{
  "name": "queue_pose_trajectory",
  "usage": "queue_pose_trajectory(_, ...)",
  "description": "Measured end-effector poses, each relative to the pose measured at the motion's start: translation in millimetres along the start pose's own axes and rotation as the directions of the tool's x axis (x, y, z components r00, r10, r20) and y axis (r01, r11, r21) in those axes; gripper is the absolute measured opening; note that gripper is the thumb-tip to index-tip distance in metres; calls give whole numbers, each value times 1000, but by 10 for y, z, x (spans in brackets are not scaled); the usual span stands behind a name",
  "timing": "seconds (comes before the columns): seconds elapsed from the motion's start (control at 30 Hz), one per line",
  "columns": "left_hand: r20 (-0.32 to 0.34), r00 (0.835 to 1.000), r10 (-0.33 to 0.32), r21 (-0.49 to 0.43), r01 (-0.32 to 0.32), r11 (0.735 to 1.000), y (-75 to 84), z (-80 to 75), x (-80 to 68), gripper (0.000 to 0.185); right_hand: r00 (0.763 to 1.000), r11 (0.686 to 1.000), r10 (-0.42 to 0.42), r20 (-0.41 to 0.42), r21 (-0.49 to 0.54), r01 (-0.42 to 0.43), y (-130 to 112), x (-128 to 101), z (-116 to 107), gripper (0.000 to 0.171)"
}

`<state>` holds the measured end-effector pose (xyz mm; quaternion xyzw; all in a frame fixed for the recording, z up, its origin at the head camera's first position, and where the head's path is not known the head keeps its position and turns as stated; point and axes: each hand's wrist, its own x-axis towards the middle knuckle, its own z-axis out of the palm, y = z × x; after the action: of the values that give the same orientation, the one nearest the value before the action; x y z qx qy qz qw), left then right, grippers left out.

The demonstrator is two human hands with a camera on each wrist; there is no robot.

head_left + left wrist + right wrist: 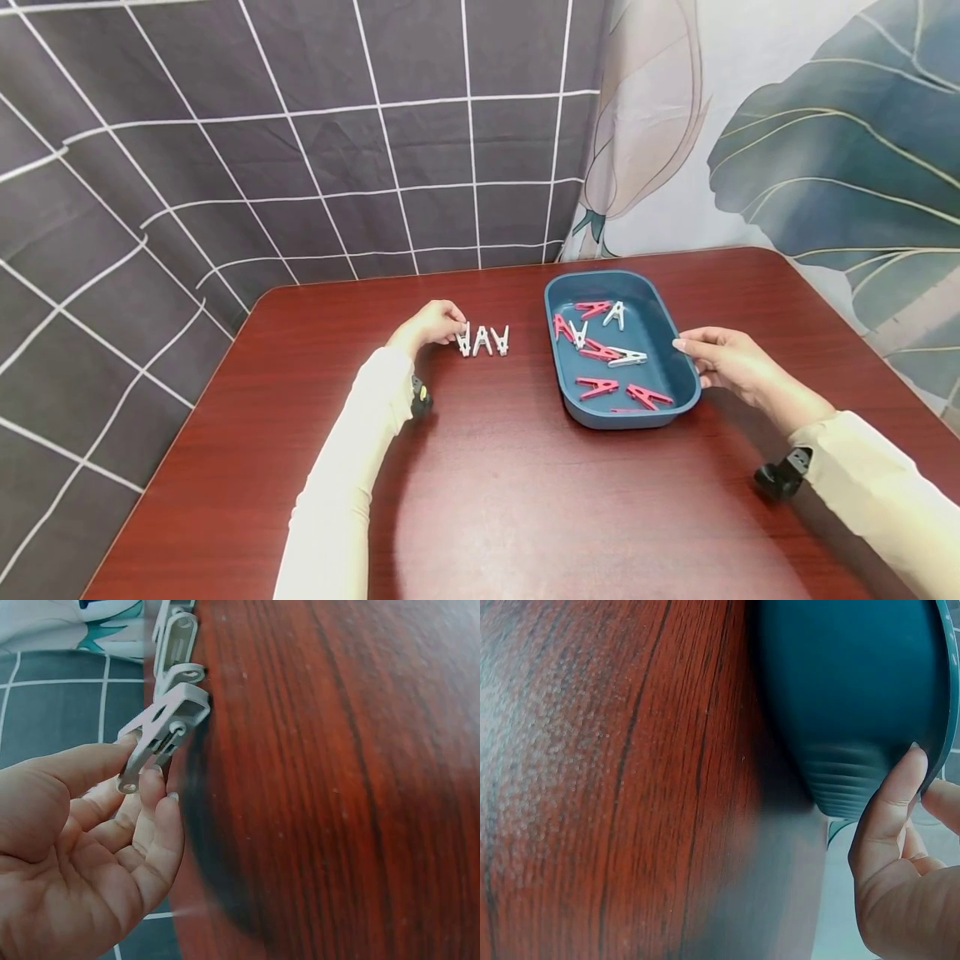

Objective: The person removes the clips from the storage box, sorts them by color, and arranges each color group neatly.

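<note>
With thumb and fingers, my left hand (435, 323) pinches a white clothespin (161, 731) at the left end of a short row. Beside it on the table stand two more white clothespins, one in the middle (482, 341) and one on the right (501, 340). My right hand (723, 358) holds the right rim of a blue plastic bin (840, 682), its thumb and a finger on either side of the edge. Several red clothespins (597, 387) and a few white ones (627, 357) lie loose inside the bin.
The reddish-brown wooden table (487, 500) carries everything. Behind it hangs a dark grey cloth with a white grid (420, 150). A curtain with large leaf prints (825, 167) hangs at the back right. A small black device (783, 473) is strapped at the right wrist.
</note>
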<state>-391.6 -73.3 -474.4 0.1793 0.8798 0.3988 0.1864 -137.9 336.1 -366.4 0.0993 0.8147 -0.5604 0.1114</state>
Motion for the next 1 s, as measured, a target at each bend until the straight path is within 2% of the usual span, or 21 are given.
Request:
queue_pose_trajectory(0.03, -4, 1000, 23, -14, -23, 1000, 20, -10, -53, 7, 1000, 1000, 0, 2, 0, 0, -5, 0, 2, 61)
queue_pose_trajectory(0.07, -5, 1000, 24, -22, -24, 999, 110, -25, -158, 7, 1000, 1000, 1, 3, 0, -1, -11, -1, 5, 61)
queue_pose_trajectory(0.1, -8, 998, 59, -40, -59, 997, 133, -24, -213, 7, 1000, 1000, 1, 5, -2, -1, -16, -3, 8, 60)
queue_pose_trajectory(0.13, -17, 999, 52, -37, -52, 998, 271, -34, -346, 6, 1000, 1000, 1, 7, -3, -1, -21, -4, 10, 60)
queue_pose_trajectory(0.17, -12, 999, 43, -40, -43, 998, 284, -38, -367, 9, 1000, 1000, 0, 8, -5, 0, -26, -5, 14, 60)
queue_pose_trajectory(0.23, -20, 1000, 24, -35, -25, 999, 110, -16, -228, 12, 1000, 1000, -2, 11, -1, 2, -39, -5, 21, 60)
queue_pose_trajectory(0.3, -39, 999, 25, -29, -26, 999, 25, 11, -168, 14, 1000, 1000, -4, 13, 0, 4, -48, -2, 27, 60)
queue_pose_trajectory(0.33, -47, 999, 6, -18, -7, 1000, 8, 16, -150, 13, 1000, 1000, -5, 13, 1, 5, -52, 0, 30, 60)
queue_pose_trajectory(0.43, -68, 994, 85, -55, -89, 995, -164, 29, -53, 14, 1000, 1000, -7, 11, 0, 7, -61, 6, 33, 60)
queue_pose_trajectory(0.5, -85, 994, 65, -44, -69, 997, -3, -11, -182, 14, 1000, 1000, -10, 10, -1, 10, -64, 12, 34, 59)
queue_pose_trajectory(0.57, -117, 993, 30, 8, -30, 1000, 281, -71, -413, 15, 1000, 1000, -13, 10, 0, 13, -65, 17, 37, 59)
queue_pose_trajectory(0.67, -191, 982, -13, 122, 36, 992, 746, -149, -776, 16, 1000, 1000, -9, 10, -3, 9, -57, 22, 41, 61)
queue_pose_trajectory(0.7, -219, 976, 8, 156, 27, 987, 830, -159, -845, 16, 1000, 1000, -7, 10, -6, 8, -52, 20, 41, 62)
queue_pose_trajectory(0.77, -268, 962, 56, 195, -3, 981, 977, -166, -950, 17, 1000, 1000, 2, 8, -14, -2, -41, 13, 37, 64)
queue_pose_trajectory(0.87, -330, 936, 123, 196, -60, 979, 1147, -145, -1015, 18, 1000, 1000, 11, 1, -22, -11, -24, -4, 25, 65)
queue_pose_trajectory(1.0, -403, 902, 158, 151, -105, 983, 1360, -86, -1041, 17, 1000, 1000, 4, -5, -6, -4, -3, -17, 24, 63)
